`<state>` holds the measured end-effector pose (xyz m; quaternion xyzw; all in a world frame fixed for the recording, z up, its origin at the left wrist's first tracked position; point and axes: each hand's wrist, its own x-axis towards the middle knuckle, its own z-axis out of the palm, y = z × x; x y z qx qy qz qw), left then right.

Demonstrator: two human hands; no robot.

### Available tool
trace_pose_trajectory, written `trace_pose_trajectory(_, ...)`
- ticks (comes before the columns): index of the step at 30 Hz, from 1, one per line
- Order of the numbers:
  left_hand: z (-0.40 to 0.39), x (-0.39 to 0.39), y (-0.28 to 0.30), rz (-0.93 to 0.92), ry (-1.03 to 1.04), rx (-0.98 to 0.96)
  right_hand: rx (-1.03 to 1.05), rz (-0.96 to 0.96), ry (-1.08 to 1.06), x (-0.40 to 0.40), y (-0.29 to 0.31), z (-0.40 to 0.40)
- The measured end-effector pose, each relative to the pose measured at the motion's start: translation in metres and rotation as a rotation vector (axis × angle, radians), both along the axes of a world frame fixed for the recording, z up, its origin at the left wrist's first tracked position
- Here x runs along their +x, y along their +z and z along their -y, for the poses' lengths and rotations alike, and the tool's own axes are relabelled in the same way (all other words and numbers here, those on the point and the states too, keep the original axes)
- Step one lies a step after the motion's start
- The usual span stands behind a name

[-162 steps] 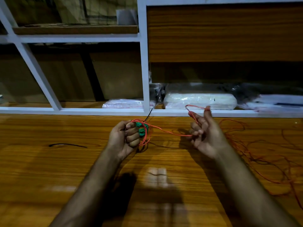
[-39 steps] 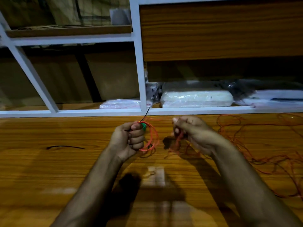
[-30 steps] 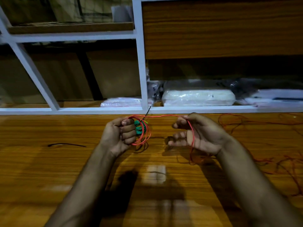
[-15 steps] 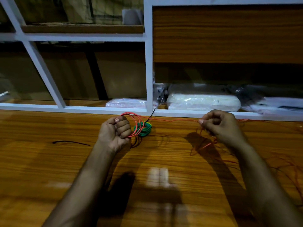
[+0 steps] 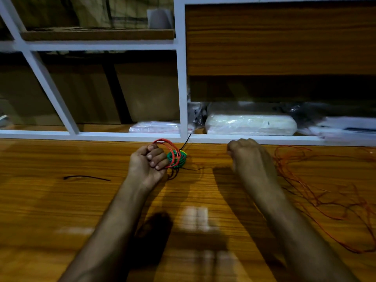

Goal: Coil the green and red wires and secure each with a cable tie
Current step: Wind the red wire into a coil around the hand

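Fingers of left hand curled tight round thin red wire loops and small round green wire coil, near glossy wood-grain table's far edge. Right hand fisted, contents hidden. Loose red strands toward right edge. No readable writing.

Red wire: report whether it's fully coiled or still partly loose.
Partly loose. A few red wire loops sit in the left hand; the rest sprawls over the table.
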<state>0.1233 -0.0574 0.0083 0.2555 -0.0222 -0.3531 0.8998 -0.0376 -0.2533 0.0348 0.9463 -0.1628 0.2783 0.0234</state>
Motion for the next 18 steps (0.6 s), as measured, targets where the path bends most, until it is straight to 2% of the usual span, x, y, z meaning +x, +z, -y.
trace_pose_trajectory(3, 0.004, -0.005, 0.001, 0.037, -0.012, 0.027, -0.059, -0.106, 0.232, 0.003, 0.000, 0.002)
trace_pose_trajectory(7, 0.011, -0.016, 0.002, 0.067, -0.048, 0.057, 0.133, -0.145, 0.534, -0.001, 0.009, -0.002)
trace_pose_trajectory(14, 0.033, -0.047, 0.007, 0.148, -0.098, 0.151, 0.627, 0.098, 0.664, -0.001, 0.010, -0.019)
trace_pose_trajectory(18, 0.042, -0.064, 0.009, 0.164, -0.135, 0.141, 0.651, 0.206, 0.565, 0.003, 0.005, -0.028)
